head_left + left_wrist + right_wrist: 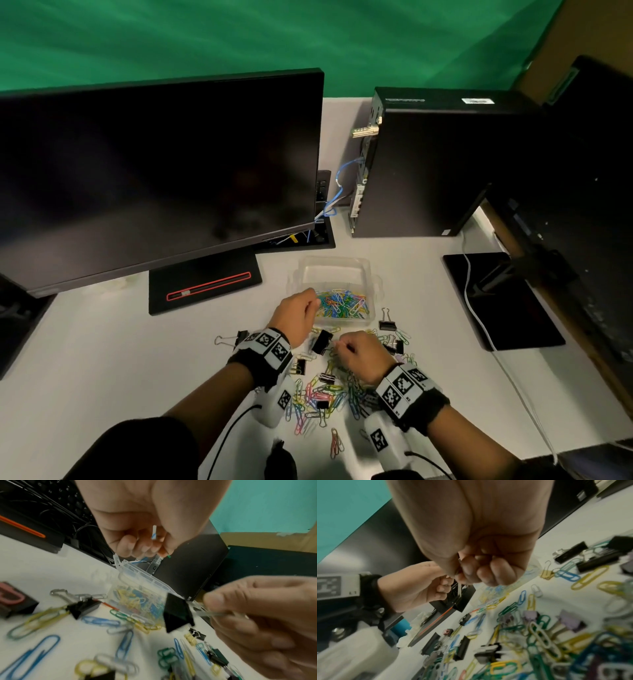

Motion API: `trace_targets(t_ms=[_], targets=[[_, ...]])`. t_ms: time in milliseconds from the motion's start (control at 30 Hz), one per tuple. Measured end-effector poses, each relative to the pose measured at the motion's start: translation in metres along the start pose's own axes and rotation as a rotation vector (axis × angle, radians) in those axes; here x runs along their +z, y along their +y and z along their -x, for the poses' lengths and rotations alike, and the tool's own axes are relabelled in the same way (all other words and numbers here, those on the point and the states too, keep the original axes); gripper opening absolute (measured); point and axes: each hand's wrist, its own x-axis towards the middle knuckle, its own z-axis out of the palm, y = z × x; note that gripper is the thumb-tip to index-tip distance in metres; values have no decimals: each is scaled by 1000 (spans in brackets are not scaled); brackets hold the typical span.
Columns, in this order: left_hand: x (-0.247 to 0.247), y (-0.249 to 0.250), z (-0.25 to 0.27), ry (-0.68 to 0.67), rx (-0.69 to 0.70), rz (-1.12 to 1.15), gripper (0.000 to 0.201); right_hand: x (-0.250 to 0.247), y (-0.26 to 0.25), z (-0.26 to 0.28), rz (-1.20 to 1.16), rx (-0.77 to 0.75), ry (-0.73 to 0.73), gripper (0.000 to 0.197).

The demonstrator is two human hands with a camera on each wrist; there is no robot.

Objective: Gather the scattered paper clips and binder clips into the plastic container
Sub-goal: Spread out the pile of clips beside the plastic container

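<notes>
Both hands forward, fingers curled.

The left hand [297, 312] is stretched farther ahead, its fingers [135, 546] bent inward to the palm. The right hand [359, 353] is lower and nearer to the body, its fingers [494, 572] closed tight with the thumb pinching. Both wrists carry black bands with marker tags.

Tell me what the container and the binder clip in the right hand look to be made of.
Container: clear, glossy plastic; the clips inside show through its walls.
Binder clip pinched by the right hand: probably sheet metal with a matte black finish, folded in a wedge; its wire handle looks like bare silvery metal.
</notes>
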Motion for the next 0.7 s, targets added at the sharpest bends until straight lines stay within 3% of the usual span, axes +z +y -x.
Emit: trace_targets(t_ms=[300, 400, 467, 600, 700], targets=[[2, 1, -43, -160, -213, -202, 43, -33, 48, 20, -2, 210, 171, 41], [-1, -7, -38, -137, -271, -83, 34, -46, 69, 33, -5, 290, 237, 41], [-4, -11, -27, -134, -249, -11, 23, -54, 87, 39, -2, 364, 284, 39], [-11, -20, 0, -170, -165, 12, 21, -65, 116, 45, -29, 490, 371, 37], [-12, -30, 21, -349, -106, -81, 19, -61, 125, 46, -53, 539, 355, 37]])
